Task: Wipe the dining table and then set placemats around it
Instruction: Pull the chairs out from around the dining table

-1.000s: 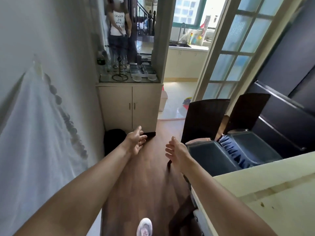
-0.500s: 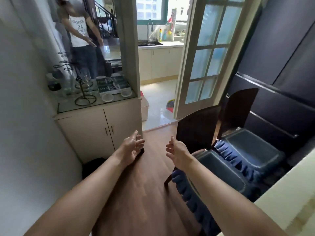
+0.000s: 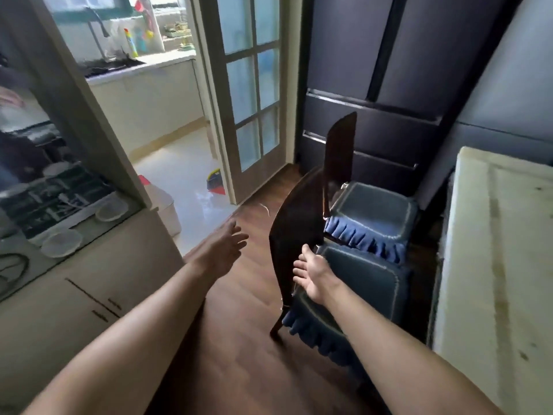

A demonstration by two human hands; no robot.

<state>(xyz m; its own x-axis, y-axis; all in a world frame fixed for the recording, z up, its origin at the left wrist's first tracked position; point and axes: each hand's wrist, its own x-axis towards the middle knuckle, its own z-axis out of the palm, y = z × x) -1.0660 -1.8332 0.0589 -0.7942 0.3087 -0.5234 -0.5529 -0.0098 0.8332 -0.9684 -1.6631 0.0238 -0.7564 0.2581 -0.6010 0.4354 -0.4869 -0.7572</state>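
Left hand (image 3: 223, 250) and right hand (image 3: 311, 272) are stretched forward, fingers (image 3: 239, 237) released, holding nothing. A chair (image 3: 294, 223) stands just before the right fingers; the table (image 3: 508, 265) lies right of them.

Daylit, motion-blurred, edges bent, dim right

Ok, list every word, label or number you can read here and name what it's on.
No text here can be read.
Labels on the bottles on the kitchen counter: too blurred.
Pale marks on the dark tray on the cabinet: too blurred.
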